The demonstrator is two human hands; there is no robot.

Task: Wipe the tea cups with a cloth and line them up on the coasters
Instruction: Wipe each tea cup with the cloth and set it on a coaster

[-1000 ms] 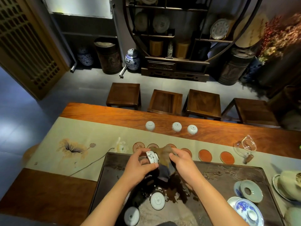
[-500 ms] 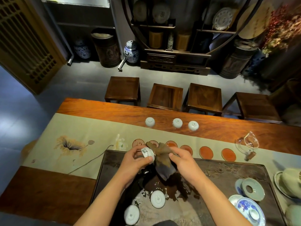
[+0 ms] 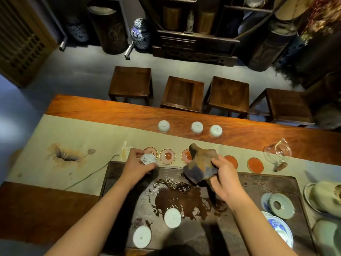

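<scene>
The cup (image 3: 148,159) in the left hand (image 3: 137,166) is white with dark blue brush marks on its side. The cloth (image 3: 200,164) in the right hand (image 3: 224,179) is mottled brown and dull blue-grey. The coasters (image 3: 255,165) are orange-red, the left ones (image 3: 167,156) paler pink with a gold rim and a red centre. The three cups (image 3: 197,127) on the reddish-brown wooden table (image 3: 110,111) are plain white, as are the two (image 3: 172,218) on the dark brown tray (image 3: 258,182). The runner (image 3: 55,130) is pale beige, painted with a brown and black lotus (image 3: 64,156). A white saucer with blue flowers (image 3: 278,226) lies beside a pale celadon green one (image 3: 281,206).
</scene>
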